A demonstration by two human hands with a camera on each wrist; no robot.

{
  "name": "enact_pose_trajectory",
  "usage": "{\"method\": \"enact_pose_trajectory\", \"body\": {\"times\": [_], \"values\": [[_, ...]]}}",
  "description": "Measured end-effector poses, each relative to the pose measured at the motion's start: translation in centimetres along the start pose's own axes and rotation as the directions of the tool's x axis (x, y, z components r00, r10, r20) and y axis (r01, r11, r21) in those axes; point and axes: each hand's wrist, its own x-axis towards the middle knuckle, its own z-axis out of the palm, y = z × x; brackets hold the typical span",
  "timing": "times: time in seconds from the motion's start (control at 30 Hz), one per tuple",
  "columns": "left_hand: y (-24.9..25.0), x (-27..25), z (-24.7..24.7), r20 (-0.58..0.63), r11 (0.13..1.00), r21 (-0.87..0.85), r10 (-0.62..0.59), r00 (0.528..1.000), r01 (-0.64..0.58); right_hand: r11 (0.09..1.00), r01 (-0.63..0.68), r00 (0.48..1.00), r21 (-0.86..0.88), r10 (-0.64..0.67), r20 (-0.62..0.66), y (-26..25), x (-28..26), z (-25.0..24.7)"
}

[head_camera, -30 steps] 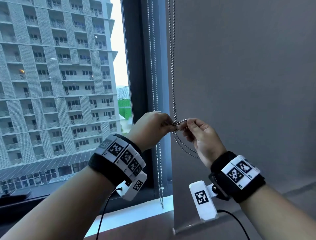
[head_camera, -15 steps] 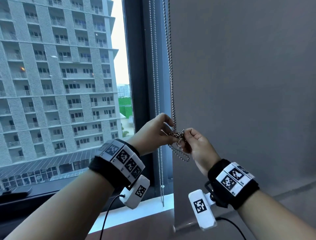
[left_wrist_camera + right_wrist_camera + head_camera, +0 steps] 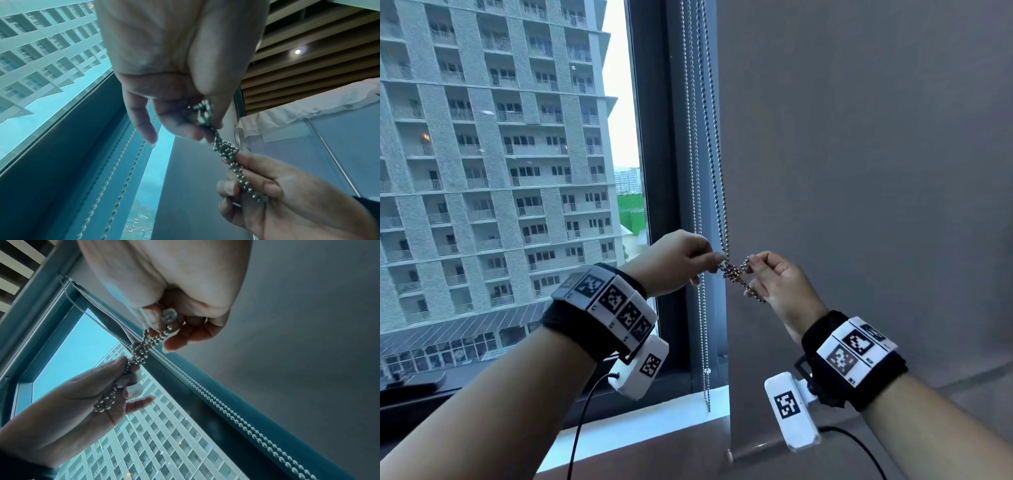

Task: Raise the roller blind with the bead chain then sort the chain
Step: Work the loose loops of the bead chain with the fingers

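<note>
A silver bead chain (image 3: 717,178) hangs in two strands along the left edge of the grey roller blind (image 3: 859,171). At chest height the chain is bunched into a tight knot (image 3: 732,273). My left hand (image 3: 714,263) pinches the knot's left end, and my right hand (image 3: 751,271) pinches its right end, with a short tail of chain running down into the palm. The left wrist view shows the knot (image 3: 225,149) stretched between my left hand (image 3: 207,129) and my right hand (image 3: 242,175). From the right wrist, the knot (image 3: 139,348) sits between both hands' fingertips.
A second bead chain (image 3: 698,178) hangs just left of the first, down to the white sill (image 3: 640,421). The dark window frame (image 3: 654,154) stands behind my left hand. Beyond the glass rises a tall apartment block (image 3: 482,154). The blind's bottom rail (image 3: 756,448) lies below my right wrist.
The loop of chain that hung below my hands has shrunk to a short tail. The bunch between my fingertips has tightened into a compact knot, and my hands have drawn slightly apart.
</note>
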Motion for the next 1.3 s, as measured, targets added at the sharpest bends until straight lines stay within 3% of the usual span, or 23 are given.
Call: {"method": "enact_pose_trajectory", "body": {"times": [0.1, 0.23, 0.3, 0.5, 0.7, 0.9, 1.03, 1.3], "values": [[0.4, 0.2, 0.0, -0.065, 0.999, -0.039, -0.008, 0.998, 0.006, 0.999, -0.003, 1.000, -0.046, 0.004, 0.011, -0.2, 0.0, 0.2], [1.2, 0.1, 0.2, -0.050, 0.961, -0.273, -0.066, 0.997, 0.050, 0.999, -0.034, 0.999, -0.033, 0.035, 0.030, -0.3, -0.2, 0.4], [1.6, 0.0, 0.2, -0.063, 0.950, -0.307, -0.079, 0.995, 0.056, 0.998, -0.055, 0.997, -0.042, 0.057, 0.055, -0.1, -0.4, 0.4], [1.7, -0.2, 0.3, -0.107, 0.949, -0.310, -0.098, 0.989, 0.061, 0.991, -0.111, 0.986, -0.071, 0.118, 0.116, 1.0, -1.0, 0.5], [1.0, -0.2, 0.2, -0.129, 0.987, -0.154, -0.067, 0.989, 0.047, 1.000, 0.008, 1.000, -0.011, -0.007, 0.010, 0.5, -1.0, 0.7], [1.3, -0.3, 0.2, -0.172, 0.989, -0.148, -0.029, 0.985, 0.003, 0.979, 0.089, 0.996, 0.185, -0.081, -0.048, -0.2, -0.4, 1.0], [1.8, -0.3, 0.1, -0.221, 0.985, -0.169, 0.000, 0.975, -0.038, 0.991, 0.115, 0.993, 0.071, -0.117, 0.034, -0.1, -0.4, 1.2], [0.8, -0.3, 0.2, -0.147, 0.990, -0.143, 0.002, 0.989, -0.023, 0.975, -0.032, 0.978, -0.222, 0.075, 0.192, 3.4, -1.6, 1.3]]}}
